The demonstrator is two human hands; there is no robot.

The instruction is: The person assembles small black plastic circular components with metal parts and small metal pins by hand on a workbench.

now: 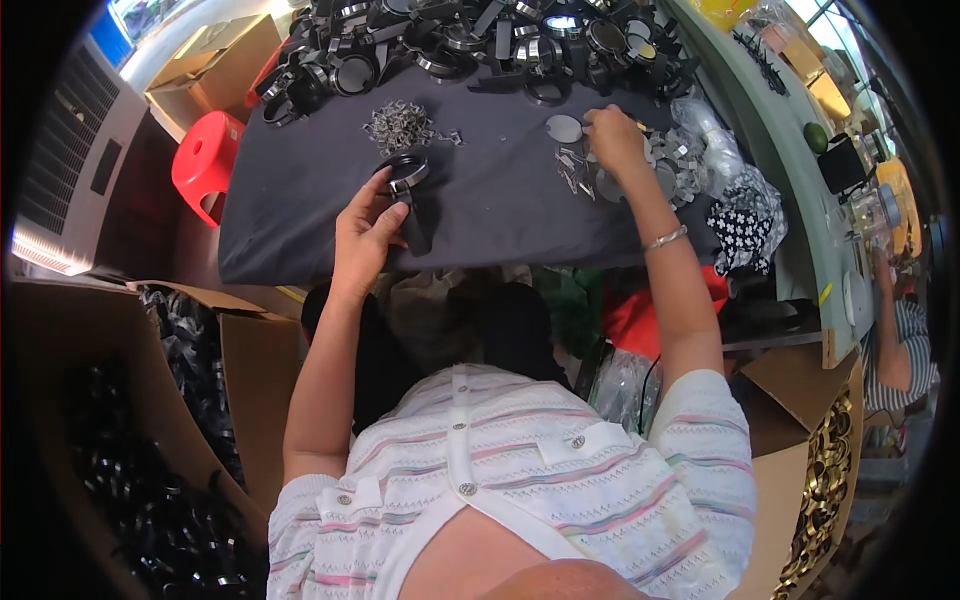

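The thumb and index finger of the left hand (368, 232) are closed on a black watch (408, 184), left of the frame's centre, the thumb pressing the strap just below the round, silver-rimmed case and the index finger along the case's edge. The strap hangs toward the bottom of the frame. The right hand (618, 146), at the upper right, reaches down with its fingers bent and drawn close together beside a silver disc (564, 128); at this size I cannot tell whether the fingertips have hold of anything.

The step in hand looks like picking one small part out of the scatter while the watch is held. To do it well, keep the left grip light but steady and low on the strap, leaving the case clear; with the right, take a flat piece by its edge rather than its face, since it would probably slide on the dark tablecloth (490, 200).

Further out, slim metal strips (573, 172) lie below the disc and pale flat pieces (686, 160) spread to its right; a broad rake could mix them. A heap of small metal links (398, 127) lies just above the watch, so avoid drifting upward. More watches (540, 50) crowd the frame's top.
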